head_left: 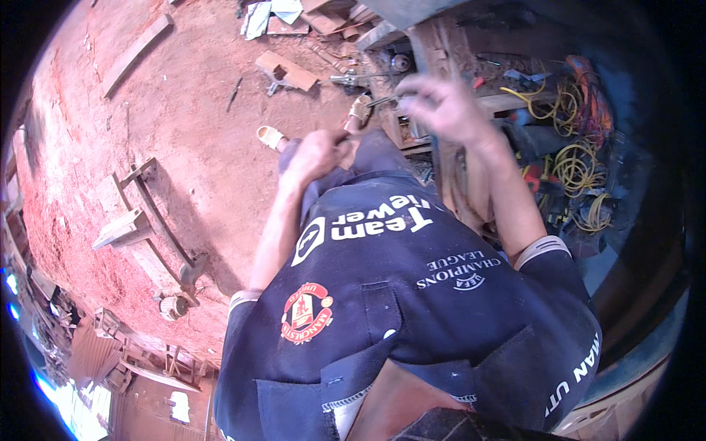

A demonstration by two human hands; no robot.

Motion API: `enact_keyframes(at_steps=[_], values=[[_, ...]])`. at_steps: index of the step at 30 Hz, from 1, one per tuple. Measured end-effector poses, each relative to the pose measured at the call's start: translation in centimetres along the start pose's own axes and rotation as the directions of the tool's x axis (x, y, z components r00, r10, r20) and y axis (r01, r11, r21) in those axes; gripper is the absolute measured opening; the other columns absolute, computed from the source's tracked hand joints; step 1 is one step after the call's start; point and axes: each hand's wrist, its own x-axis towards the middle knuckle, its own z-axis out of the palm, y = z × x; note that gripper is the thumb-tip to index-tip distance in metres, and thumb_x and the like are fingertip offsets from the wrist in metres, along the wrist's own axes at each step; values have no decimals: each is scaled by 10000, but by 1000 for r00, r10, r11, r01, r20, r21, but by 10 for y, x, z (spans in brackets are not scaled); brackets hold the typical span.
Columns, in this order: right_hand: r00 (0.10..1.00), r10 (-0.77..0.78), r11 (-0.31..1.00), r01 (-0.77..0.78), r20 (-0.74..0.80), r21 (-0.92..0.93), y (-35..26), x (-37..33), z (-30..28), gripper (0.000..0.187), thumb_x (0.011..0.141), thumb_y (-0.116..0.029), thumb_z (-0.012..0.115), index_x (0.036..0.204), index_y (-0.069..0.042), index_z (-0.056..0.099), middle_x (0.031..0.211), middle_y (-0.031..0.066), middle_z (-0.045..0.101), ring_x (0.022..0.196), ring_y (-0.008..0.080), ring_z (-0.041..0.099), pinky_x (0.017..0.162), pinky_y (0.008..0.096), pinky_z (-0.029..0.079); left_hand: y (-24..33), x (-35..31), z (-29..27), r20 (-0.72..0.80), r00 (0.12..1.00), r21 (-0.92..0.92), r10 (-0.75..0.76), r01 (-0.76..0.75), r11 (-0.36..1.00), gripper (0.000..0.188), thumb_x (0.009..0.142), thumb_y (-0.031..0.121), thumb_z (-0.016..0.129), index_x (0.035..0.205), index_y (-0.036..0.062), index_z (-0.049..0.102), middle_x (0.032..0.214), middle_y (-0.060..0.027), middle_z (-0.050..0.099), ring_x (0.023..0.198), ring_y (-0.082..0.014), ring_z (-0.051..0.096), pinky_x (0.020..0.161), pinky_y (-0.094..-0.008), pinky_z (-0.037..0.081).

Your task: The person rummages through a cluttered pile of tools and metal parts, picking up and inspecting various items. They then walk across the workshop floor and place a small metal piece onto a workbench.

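Note:
My left hand (pixel 318 156) is over my thigh with its fingers curled. A small tan piece (pixel 348 155) shows beside its fingertips, but whether the fingers grip it is hard to see. Raised over the edge of a cluttered wooden bench (pixel 452 173), my right hand (pixel 440 106) has its fingers stretched and apart; motion blurs it slightly. No object shows clearly in it. Thin metal rods (pixel 381 101) are close to its fingertips. Below my hands are dark trousers (pixel 382 152) and two tan sandals (pixel 271 137) on the dirt floor.
Coiled yellow cables (pixel 579 167) and an orange tool (pixel 588 99) lie to the right. Ahead are a notched wooden board (pixel 288 71) and scrap wood (pixel 323 20). A long plank (pixel 137 56) and a wooden frame (pixel 158 220) occupy the left floor.

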Motion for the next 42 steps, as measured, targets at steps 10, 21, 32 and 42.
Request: enact_keyframes(at_steps=[10, 21, 32, 42], values=[[840, 379, 914, -276, 389, -296, -54, 27, 227, 475, 871, -351, 643, 1212, -23, 613, 1034, 270, 691, 1024, 442, 648, 894, 522, 493, -103, -50, -46, 151, 967, 271, 204, -239, 933, 308, 895, 279, 645, 1119, 78, 712, 946, -220, 711, 897, -400, 688, 802, -501, 522], [939, 343, 920, -341, -22, -192, 39, 63, 321, 285, 962, -272, 568, 1117, -43, 635, 996, 235, 687, 963, 447, 632, 841, 523, 486, -365, 37, -100, -361, 886, -244, -290, 211, 947, 337, 918, 298, 602, 1115, 53, 723, 1090, -220, 705, 1020, -368, 687, 892, -415, 536], [962, 201, 813, -270, -187, -516, 181, 184, 362, 235, 897, -178, 640, 1091, -49, 673, 1134, 123, 643, 1106, 333, 556, 952, 465, 388, -701, 275, -44, -362, 795, 20, -486, 528, 849, 351, 904, 318, 613, 1137, 74, 708, 1154, -213, 686, 1073, -355, 659, 949, -455, 514], [964, 160, 819, -251, -214, -515, 197, 211, 356, 207, 872, -115, 652, 1052, -16, 663, 1090, 136, 653, 1071, 341, 572, 936, 441, 395, -760, 336, -35, -542, 574, 35, -614, 745, 666, 279, 931, 282, 550, 1082, 120, 719, 1149, -214, 658, 1060, -398, 651, 910, -495, 530]])
